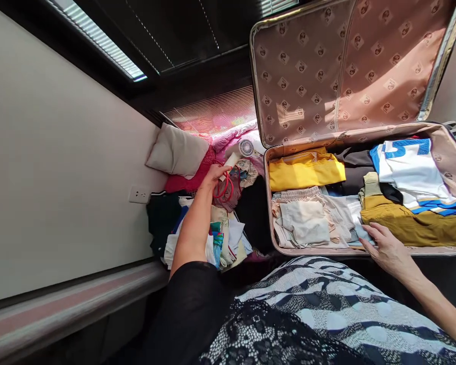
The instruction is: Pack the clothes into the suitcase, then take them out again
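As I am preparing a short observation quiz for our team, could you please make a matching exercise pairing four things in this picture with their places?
Things
1. White fan
2. Yellow garment
3. Pillow
4. White-and-blue garment

Places
A. Beside the wall, outside the suitcase
B. In the suitcase's base, at the picture's far right
C. In the left hand
D. In the suitcase's base, in its upper left corner as pictured

Pairs: 1-C, 2-D, 3-A, 4-B

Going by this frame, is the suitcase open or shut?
Open: the suitcase has its lid raised, inner side showing, and clothes lie visible inside, near the right hand.
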The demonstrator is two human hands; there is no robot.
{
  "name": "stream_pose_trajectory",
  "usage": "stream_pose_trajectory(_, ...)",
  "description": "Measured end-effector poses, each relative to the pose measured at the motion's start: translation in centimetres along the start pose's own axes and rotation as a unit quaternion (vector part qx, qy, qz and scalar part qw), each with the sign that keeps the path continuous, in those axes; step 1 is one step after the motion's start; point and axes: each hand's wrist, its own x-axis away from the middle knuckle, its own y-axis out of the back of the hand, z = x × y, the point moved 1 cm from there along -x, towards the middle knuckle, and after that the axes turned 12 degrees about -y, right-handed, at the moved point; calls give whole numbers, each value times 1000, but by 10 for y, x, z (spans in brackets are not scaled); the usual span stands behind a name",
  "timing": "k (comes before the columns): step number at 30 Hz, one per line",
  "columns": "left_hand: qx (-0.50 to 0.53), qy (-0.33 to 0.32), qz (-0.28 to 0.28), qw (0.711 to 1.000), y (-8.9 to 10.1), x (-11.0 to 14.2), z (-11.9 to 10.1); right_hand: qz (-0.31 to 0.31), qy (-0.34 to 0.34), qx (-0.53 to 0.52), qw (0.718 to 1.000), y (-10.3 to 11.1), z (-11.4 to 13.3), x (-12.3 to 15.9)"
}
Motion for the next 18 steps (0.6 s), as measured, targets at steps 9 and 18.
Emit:
stream_pose_trajectory(9,54,-175,-8,983,73,122,-145,93,49,-144,984,1,44,-45)
stream_pose_trajectory(18,-40,-395,66,915,32,254,-313,116,150,-356,915,44,173,-128)
